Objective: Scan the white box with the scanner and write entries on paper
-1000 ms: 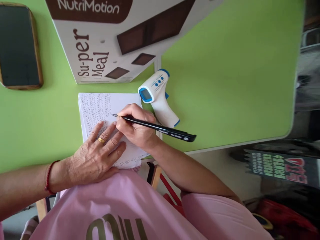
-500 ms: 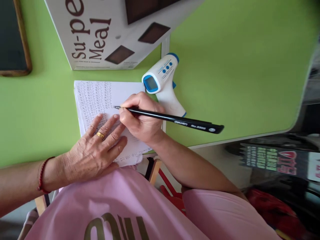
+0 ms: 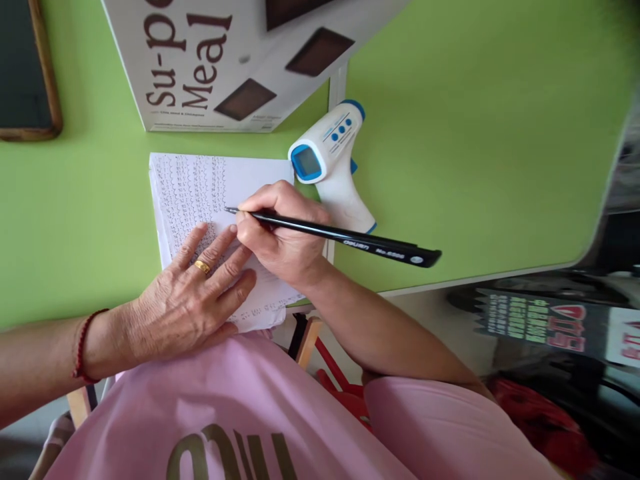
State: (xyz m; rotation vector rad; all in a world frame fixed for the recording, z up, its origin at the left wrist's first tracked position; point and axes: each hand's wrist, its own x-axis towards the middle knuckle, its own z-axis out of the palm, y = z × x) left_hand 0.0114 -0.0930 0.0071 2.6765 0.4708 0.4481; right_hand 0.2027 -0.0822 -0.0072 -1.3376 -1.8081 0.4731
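Observation:
A black pen point(image 3: 345, 239) is pinched in my right hand point(image 3: 287, 233), its tip at the end of a column of small handwriting. Under both hands lies a white sheet of paper point(image 3: 255, 175), covered with handwritten rows on its left part and blank toward the upper right. My left hand point(image 3: 193, 293) rests flat on the lower part of the paper, fingers spread, with a gold ring and a red cord at the wrist. Just beyond my right hand, a white and blue infrared thermometer point(image 3: 330, 157) lies on the table near the paper's upper right corner.
A white printed box point(image 3: 200, 67) stands beyond the paper on the green table point(image 3: 475, 147). At the far left is a dark wood-framed board point(image 3: 25, 73). The table's edge runs along the right, with a dark printed package point(image 3: 540, 320) below it.
The pen tip has shifted slightly to the left and up in the picture, with my right hand. The whole view has moved a little; my left hand stays flat on the paper.

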